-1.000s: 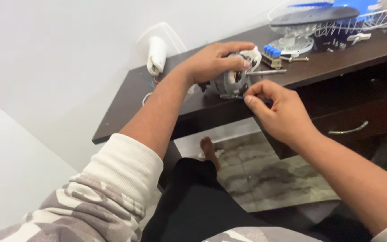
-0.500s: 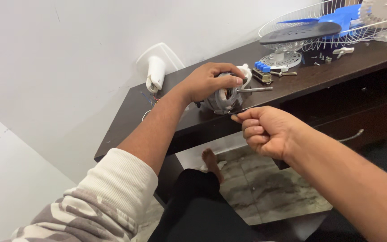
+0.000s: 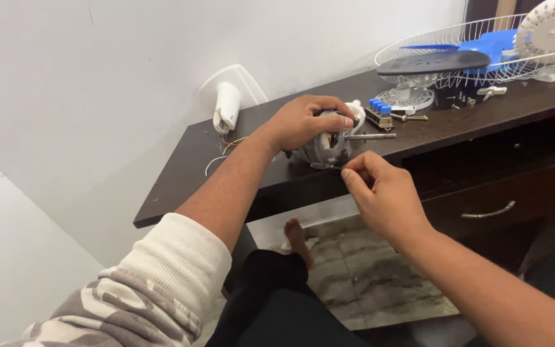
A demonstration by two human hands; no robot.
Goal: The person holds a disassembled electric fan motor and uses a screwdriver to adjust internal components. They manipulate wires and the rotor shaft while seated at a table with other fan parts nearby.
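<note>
Left hand: the left hand (image 3: 303, 122) is curled down over a small grey fan motor (image 3: 326, 146), which is grasped from above and pressed on the dark wooden table (image 3: 181, 173) near its front edge.
Motor: a bare metal shaft (image 3: 370, 136) is seen sticking out of the motor, away from the left palm and towards a switch block with blue buttons (image 3: 378, 113) just beyond the knuckles.
Right hand: the right hand (image 3: 383, 193) is held just below and in front of the motor, thumb and forefinger pinched together at the motor's lower edge; the other fingers are folded in.
Pinched item: something thin and dark is glimpsed at the fingertips (image 3: 349, 171), but it is too small to be made out.
Hidden: most of the motor body is covered by the left fingers, so its far side cannot be seen.
Beyond the left wrist: thin coloured wires (image 3: 223, 151) are laid on the table, with a white plastic housing (image 3: 227, 106) behind them.
Far past the right hand: a white wire fan guard (image 3: 457, 48) is cut off by the top edge, a blue fan blade (image 3: 489, 45) lying in it.
</note>
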